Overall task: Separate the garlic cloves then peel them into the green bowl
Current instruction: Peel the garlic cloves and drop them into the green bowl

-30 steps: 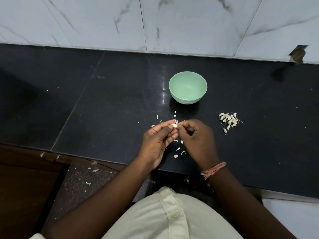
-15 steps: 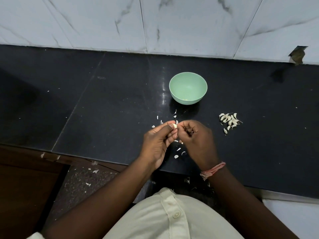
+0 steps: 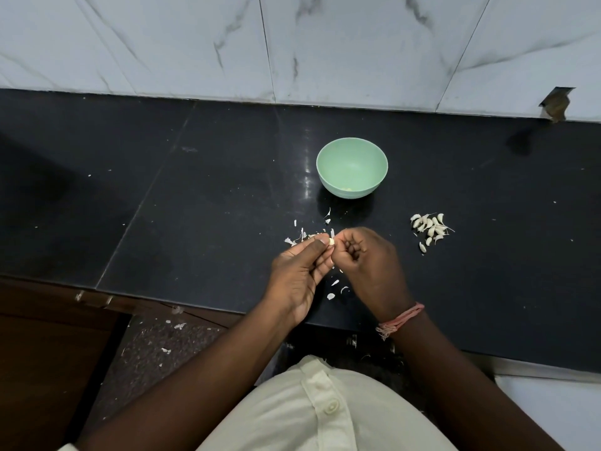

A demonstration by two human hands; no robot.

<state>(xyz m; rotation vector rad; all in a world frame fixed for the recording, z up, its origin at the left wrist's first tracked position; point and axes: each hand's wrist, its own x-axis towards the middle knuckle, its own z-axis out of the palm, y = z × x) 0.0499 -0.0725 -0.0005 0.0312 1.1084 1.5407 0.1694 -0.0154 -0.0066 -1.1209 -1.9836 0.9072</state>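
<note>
Held together above the near part of the black countertop (image 3: 201,203): left hand (image 3: 300,275) and right hand (image 3: 367,265), fingertips meeting over one small garlic clove (image 3: 331,241). Pinched between left thumb and forefinger, that clove, pale and only partly visible. Curled inward, the right hand's fingers, thumb and forefinger tips pressed to the clove's right side; impossible to tell whether gripping the clove itself or a bit of its skin. Tied around the right wrist, a pinkish thread bracelet (image 3: 400,320).

Scattered on the counter just beyond and beneath the hands, white peel scraps (image 3: 331,296), some left of the fingertips, some between the wrists. Farther back, directly beyond the hands, the green bowl (image 3: 352,167), upright, with a few pale peeled pieces just visible at the bottom near its front wall. Off to the right of the hands, well apart from the bowl, a loose heap of unpeeled cloves (image 3: 430,230), with one or two lying slightly away at the near edge.

Behind the counter, a white marble-patterned tiled wall (image 3: 325,43), chipped at the far right by the counter line. Below the counter's front edge, speckled floor (image 3: 156,346) with more peel bits. At the bottom, a cream buttoned shirt (image 3: 325,411).
</note>
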